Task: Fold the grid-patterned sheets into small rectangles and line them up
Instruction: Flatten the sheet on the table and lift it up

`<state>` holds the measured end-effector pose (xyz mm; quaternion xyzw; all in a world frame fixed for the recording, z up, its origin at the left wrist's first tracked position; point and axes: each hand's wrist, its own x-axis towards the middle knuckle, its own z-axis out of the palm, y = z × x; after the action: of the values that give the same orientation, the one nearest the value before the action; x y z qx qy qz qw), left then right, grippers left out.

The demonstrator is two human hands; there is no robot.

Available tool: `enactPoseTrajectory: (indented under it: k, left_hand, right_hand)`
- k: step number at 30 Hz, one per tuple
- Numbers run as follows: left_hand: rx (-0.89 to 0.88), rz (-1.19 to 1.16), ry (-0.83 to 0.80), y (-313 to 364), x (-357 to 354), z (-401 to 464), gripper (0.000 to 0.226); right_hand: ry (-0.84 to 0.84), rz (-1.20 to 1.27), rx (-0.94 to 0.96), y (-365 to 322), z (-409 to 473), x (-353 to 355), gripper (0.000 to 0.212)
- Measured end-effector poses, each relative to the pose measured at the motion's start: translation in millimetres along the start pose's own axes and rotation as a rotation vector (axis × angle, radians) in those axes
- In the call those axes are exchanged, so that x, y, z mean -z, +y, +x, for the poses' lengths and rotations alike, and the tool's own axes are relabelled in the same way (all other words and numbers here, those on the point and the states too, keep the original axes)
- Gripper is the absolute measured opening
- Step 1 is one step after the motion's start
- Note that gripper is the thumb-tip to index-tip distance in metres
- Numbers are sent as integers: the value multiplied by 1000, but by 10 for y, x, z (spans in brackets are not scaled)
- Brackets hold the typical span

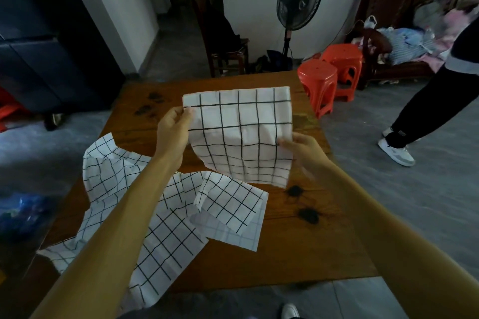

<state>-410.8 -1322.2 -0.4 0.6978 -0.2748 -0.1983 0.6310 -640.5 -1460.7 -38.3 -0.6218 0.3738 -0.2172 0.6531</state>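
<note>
Sheet [241, 134] held up above the desk [298, 241], already doubled by the look of it. Left hand [174, 129] pinches the upper left edge; right hand [302, 147] pinches the right edge lower down: both grips narrow, thumb against fingers. Cloth looks light, thin and limp; the lower half sags and ripples, so it likely won't keep a crease unless pressed flat. Best held at corners or edges, pulled taut. Loose sheets [166, 215] lie crumpled and overlapping on the near left of the desk, not yet folded
</note>
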Motion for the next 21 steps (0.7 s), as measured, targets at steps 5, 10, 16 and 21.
enactPoseTrajectory:
  k: [5, 10, 16, 21]
  left_hand:
    - [269, -78, -352, -351, -34, -135, 59]
    - [369, -138, -345, -660, -194, -333, 23]
    - [385, -165, -142, -708, -195, -277, 16]
    - [383, -215, -56, -748, -105, -255, 40]
  right_hand:
    - [109, 355, -159, -246, 28, -96, 15]
    - [137, 303, -210, -237, 49, 13, 15]
    - [-55, -43, -198, 55, -16, 190, 39]
    - [59, -379, -75, 146, -51, 125, 86]
